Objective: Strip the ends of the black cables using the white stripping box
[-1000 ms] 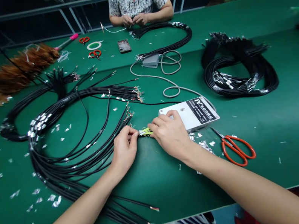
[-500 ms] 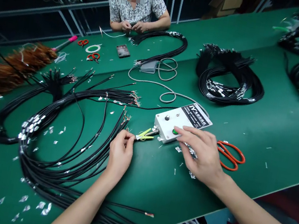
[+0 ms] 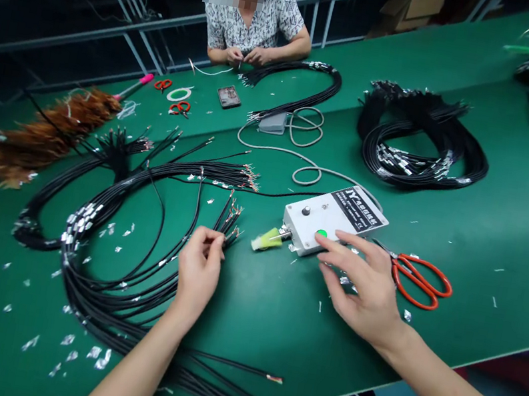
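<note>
My left hand (image 3: 200, 272) is pinched at the end of a black cable (image 3: 196, 203)-coloured bundle's ends, gripping a cable whose tip my fingers mostly hide. To its right, apart from it, a yellow-green clip (image 3: 266, 239) sticks out on a metal shaft from a white control box (image 3: 308, 222); the clip looks blurred. My right hand (image 3: 364, 286) hovers at the box with fingers spread, its index fingertip at the edge of the green button (image 3: 321, 234). Whether that finger presses the button I cannot tell. Red-handled scissors (image 3: 421, 278) lie just beyond my right hand.
Looped black cables (image 3: 77, 288) fill the left side, with foil scraps around them. A coiled cable bundle (image 3: 373, 152) lies behind the box, and a grey cord (image 3: 272, 150) crosses the table (image 3: 511, 266). A co-worker (image 3: 258, 21) sits opposite, handling cable ends.
My left hand has drawn back left from the yellow-green clip, which it was beside before. My right fingers have eased slightly off the green button, showing more of it. The view has shifted a little.
</note>
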A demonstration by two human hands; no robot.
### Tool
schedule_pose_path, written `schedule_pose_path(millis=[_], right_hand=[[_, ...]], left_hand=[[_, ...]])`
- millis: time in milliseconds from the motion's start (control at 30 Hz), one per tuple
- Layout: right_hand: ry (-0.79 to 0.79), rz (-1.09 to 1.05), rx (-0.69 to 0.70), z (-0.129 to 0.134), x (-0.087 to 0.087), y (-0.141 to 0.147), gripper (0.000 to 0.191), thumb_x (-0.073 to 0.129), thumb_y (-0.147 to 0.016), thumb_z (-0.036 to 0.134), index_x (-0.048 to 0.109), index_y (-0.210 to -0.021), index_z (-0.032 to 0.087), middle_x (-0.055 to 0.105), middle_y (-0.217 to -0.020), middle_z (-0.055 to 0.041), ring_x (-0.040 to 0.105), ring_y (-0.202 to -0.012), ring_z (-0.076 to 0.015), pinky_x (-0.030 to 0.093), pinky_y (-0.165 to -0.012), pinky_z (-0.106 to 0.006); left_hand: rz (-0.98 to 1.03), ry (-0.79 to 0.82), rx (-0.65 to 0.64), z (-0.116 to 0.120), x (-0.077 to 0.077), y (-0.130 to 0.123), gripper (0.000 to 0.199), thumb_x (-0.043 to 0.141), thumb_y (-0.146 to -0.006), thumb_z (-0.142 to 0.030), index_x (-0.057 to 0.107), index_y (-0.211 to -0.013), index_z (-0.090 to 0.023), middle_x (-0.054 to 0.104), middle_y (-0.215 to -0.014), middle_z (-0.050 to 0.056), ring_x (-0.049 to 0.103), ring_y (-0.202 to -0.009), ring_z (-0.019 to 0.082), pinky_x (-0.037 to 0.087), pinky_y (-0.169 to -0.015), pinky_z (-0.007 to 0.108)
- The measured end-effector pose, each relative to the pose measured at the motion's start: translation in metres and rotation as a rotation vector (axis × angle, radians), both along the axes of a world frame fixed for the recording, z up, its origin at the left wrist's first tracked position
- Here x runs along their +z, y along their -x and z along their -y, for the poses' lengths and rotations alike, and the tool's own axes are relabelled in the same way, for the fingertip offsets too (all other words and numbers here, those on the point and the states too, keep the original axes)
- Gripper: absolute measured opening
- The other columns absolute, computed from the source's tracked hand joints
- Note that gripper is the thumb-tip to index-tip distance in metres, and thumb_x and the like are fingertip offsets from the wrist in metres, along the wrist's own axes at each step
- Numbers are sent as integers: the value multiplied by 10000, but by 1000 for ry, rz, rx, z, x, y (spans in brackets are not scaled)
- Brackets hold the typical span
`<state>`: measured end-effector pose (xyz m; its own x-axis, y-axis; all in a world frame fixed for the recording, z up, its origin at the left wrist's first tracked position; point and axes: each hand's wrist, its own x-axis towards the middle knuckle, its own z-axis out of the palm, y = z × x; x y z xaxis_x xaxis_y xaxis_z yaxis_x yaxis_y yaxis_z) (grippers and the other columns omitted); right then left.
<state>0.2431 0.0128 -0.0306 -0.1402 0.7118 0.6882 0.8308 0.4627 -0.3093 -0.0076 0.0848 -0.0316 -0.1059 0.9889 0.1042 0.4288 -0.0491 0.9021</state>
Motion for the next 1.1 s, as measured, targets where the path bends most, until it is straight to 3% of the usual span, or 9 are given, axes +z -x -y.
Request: schedule_pose_path(millis=[167, 300, 400, 500, 567, 633, 700, 867, 1100], right_hand=[[178, -112, 233, 23, -3, 19, 154, 552, -911, 61, 606, -984, 185, 738, -1054, -72, 646, -1009, -206, 442, -869, -375], [434, -159, 485, 47, -5, 29, 89, 577, -933, 262, 625, -947, 187, 679, -863, -36, 601, -800, -176, 450, -714, -328], [539, -52, 538, 62, -5, 37, 145, 563, -926, 314, 638, -911, 191, 636, -852, -49, 555, -782, -191, 443, -697, -344], [555, -45, 517, 63, -3, 42, 149, 499, -923, 182, 620, -835, 192, 621, -829, -47, 543, -780, -187, 440, -708, -345], [555, -114, 471, 55, 2, 45, 161, 496, -918, 158, 610, -811, 196, 614, -820, -41, 543, -779, -182, 439, -698, -336], [534, -226, 405, 42, 7, 46, 137, 521, -913, 166, 614, -818, 200, 611, -832, -41, 552, -797, -182, 452, -705, -331], [504, -369, 344, 27, 10, 48, 110, 552, -903, 167, 617, -821, 200, 604, -834, -37, 567, -810, -180, 473, -721, -327], [498, -664, 283, 7, 10, 57, 109, 594, -899, 161, 637, -992, 197, 638, -927, -40, 615, -843, -157, 524, -750, -294], [397, -607, 278, 12, 6, 67, 327, 553, -920, 143, 605, -1231, 230, 656, -992, -59, 640, -879, -177, 562, -793, -338]], left_hand=[[51, 79, 191, -55, 13, 31, 89, 496, -794, -222, 444, -721, -214, 444, -467, -85, 444, -349, 95, 342, -374, 184], [48, 168, 196, -79, 9, 38, 100, 461, -811, -187, 394, -745, -218, 520, -497, -59, 570, -382, 135, 459, -414, 226], [8, 135, 154, -62, 10, 29, 102, 544, -810, -206, 442, -819, -209, 592, -654, -27, 612, -485, 141, 506, -503, 266], [-83, 10, 83, -17, 23, 12, 118, 602, -810, -210, 525, -899, -213, 614, -830, 6, 626, -701, 157, 509, -670, 285], [-248, -100, -212, 19, 34, 2, 62, 525, -887, -245, 581, -883, -219, 632, -856, 35, 618, -791, 189, 496, -734, 308], [-308, -2, -544, 49, 42, -6, 93, 538, -900, -269, 621, -918, -233, 667, -882, 44, 629, -830, 207, 489, -762, 315], [-326, 133, -672, 65, 46, -10, 84, 560, -894, -280, 624, -930, -239, 676, -823, 33, 629, -777, 210, 475, -718, 308], [-35, 402, -554, 61, 38, -9, 299, 411, -969, -397, 532, -770, -209, 531, -577, -29, 447, -455, 118, 346, -476, 242], [171, 448, -449, 57, 36, -12, 327, 520, -892, -483, 583, -842, -166, 557, -563, -27, 370, -403, 79, 252, -407, 211]])
